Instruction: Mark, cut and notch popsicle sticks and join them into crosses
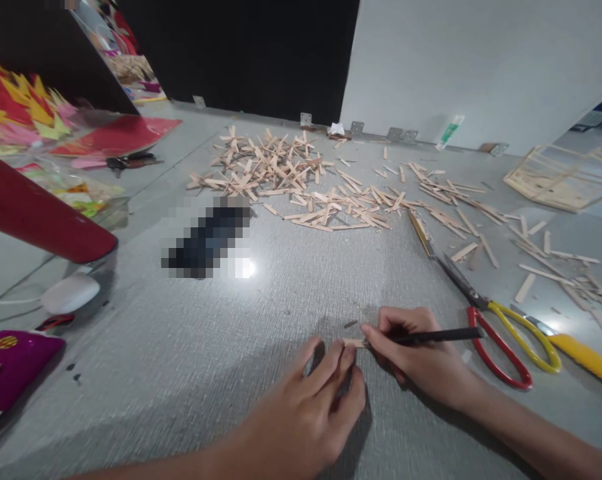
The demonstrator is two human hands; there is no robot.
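Observation:
A small piece of wooden stick (pixel 355 343) lies on the grey surface between my hands. My left hand (pixel 321 400) is curled over its left end, with the fingertips pressing on it. My right hand (pixel 415 353) grips a black pen-like tool (pixel 443 335), whose tip is hidden by the fingers at the stick's right end. A tiny dark sliver (pixel 351 324) rests just beyond the stick.
Wooden sticks (pixel 275 163) are heaped at the back and scattered rightward. Red-and-yellow-handled scissors (pixel 475 300) and a yellow-handled knife (pixel 588 357) lie right. A stick frame (pixel 545 180) stands back right. At left are a red tube (pixel 45 213) and a white mouse (pixel 71 292).

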